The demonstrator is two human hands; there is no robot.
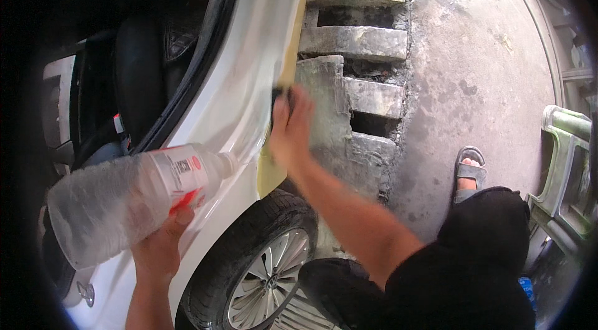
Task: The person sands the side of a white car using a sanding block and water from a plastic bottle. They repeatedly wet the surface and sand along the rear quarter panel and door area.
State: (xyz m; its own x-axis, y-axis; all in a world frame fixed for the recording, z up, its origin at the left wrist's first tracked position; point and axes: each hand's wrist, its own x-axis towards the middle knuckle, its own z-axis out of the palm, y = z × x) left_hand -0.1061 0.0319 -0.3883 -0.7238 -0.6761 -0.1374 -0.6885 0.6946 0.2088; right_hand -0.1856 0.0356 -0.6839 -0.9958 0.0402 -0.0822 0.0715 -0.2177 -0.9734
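Note:
My left hand (pixel 161 232) grips a large clear plastic bottle (pixel 107 206) with a red and white label. The bottle is tilted, its neck pointing right over the white car body panel (pixel 233 96). My right hand (pixel 294 129), blurred, holds a small dark block or pad (pixel 279 101) against the lower edge of the sill. Yellowish filler or primer (pixel 268 171) covers the sill's edge ahead of the wheel arch. Part of the pad is hidden by the fingers.
Below the arch is a car wheel (pixel 271 278) with a black tyre. A floor drain with concrete slats (pixel 352 42) runs beside the car. The doorway opening shows a dark interior. At right stands a pale green plastic stool or chair (pixel 560 157); my sandalled foot (pixel 469 171) rests on concrete.

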